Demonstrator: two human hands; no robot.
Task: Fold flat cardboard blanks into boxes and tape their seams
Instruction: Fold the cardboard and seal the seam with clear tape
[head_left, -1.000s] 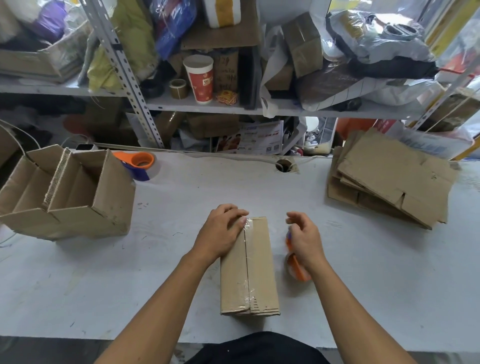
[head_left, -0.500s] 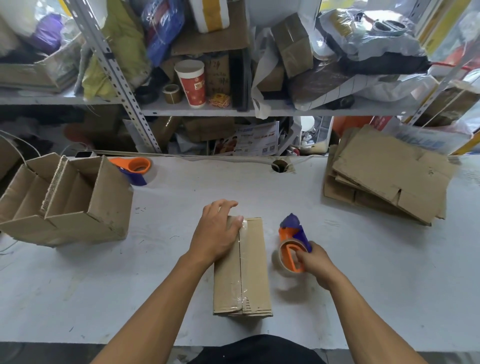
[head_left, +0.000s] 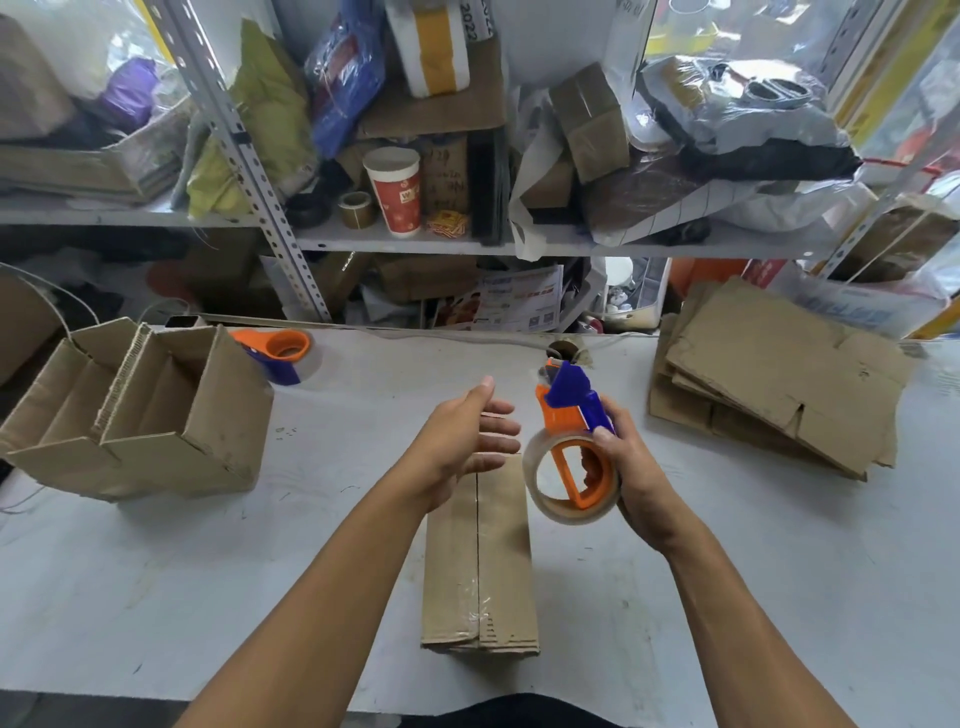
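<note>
White table (head_left: 727, 571) in front of crowded shelves: a box (head_left: 480, 561) lies at its middle, near the person, clear tape along its centre seam. Half a second ago the left hand (head_left: 467, 441) pressed on that box; now it is lifted off, fingers spread and straight, holding nothing. The right hand (head_left: 631, 478) has raised the tape gun (head_left: 571, 447) off the table, fingers curled round its handle, beside the left hand. This seam looks finished. Folded boxes (head_left: 140, 415) stand at the left, flat blanks (head_left: 779, 374) are stacked at the right, and a second dispenser (head_left: 278, 351) sits behind.
</note>
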